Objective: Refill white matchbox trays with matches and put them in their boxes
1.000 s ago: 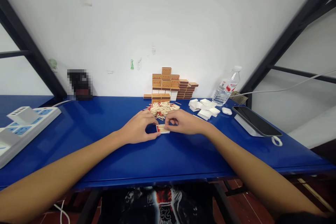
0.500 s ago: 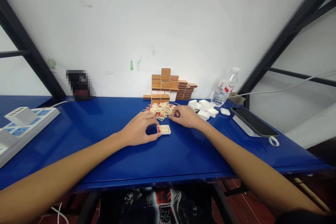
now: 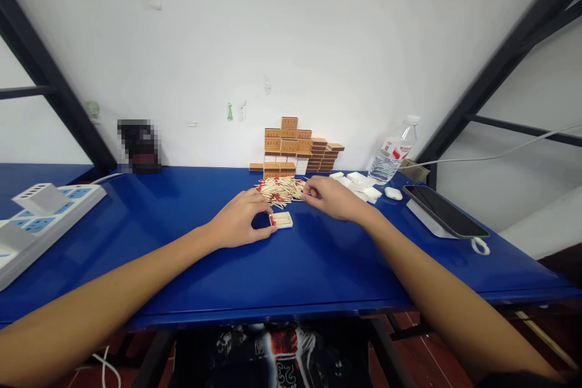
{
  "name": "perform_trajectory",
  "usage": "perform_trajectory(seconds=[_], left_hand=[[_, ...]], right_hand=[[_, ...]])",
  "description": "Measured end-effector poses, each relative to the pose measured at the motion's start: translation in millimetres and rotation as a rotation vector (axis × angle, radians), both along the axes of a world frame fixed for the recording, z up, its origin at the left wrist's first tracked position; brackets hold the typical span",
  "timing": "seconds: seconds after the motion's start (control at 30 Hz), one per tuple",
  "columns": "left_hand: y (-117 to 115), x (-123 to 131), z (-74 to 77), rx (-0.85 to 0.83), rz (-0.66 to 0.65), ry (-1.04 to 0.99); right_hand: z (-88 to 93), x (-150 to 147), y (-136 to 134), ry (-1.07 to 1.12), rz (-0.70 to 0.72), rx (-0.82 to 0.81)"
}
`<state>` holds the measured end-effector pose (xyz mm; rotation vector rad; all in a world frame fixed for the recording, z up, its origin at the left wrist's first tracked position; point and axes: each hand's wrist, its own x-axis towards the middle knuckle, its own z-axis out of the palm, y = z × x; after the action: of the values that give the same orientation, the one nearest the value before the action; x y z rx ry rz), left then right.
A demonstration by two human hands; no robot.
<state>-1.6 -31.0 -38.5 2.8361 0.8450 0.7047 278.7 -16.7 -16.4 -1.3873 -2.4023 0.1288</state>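
A small white matchbox tray lies on the blue table with some red-headed matches in it. My left hand grips the tray's left end between thumb and fingers. Behind the tray spreads a heap of loose matches with red tips. My right hand is at the heap's right edge, its fingers curled into a pinch. Whatever its fingertips hold, if anything, is too small to make out. Several white empty trays are piled just beyond my right hand.
Brown matchboxes stand stacked against the wall. To the right are a water bottle, a white earphone case and a phone with a cable nearby. A power strip with plugged-in adapters lies on the left of the blue table.
My right hand has drawn slightly to the right along the match heap, its fingers still pinched. My left hand stays on the tray. The whole view has shifted a little.
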Motion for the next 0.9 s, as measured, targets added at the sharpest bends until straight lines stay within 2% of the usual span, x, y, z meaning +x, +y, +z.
perform_trajectory(seconds=[0.17,0.23,0.63,0.8,0.9], left_hand=[[0.5,-0.1,-1.2,0.002,-0.006,0.002],[0.3,0.1,-1.2,0.004,-0.006,0.004],[0.3,0.3,-2.3,-0.003,-0.036,-0.012],[1.6,-0.5,-3.1,0.002,-0.041,-0.007],[0.7,-0.4,-2.1,0.004,-0.044,-0.004]], right_hand=[[0.2,-12.6,-8.2,0.124,0.23,-0.155],[0.7,-18.4,-12.2,0.13,0.281,-0.171],[-10.8,-29.8,-13.2,0.095,0.338,-0.145],[-12.7,-35.1,-15.7,0.107,0.292,-0.131],[-11.0,-35.8,-16.4,0.103,0.311,-0.131]])
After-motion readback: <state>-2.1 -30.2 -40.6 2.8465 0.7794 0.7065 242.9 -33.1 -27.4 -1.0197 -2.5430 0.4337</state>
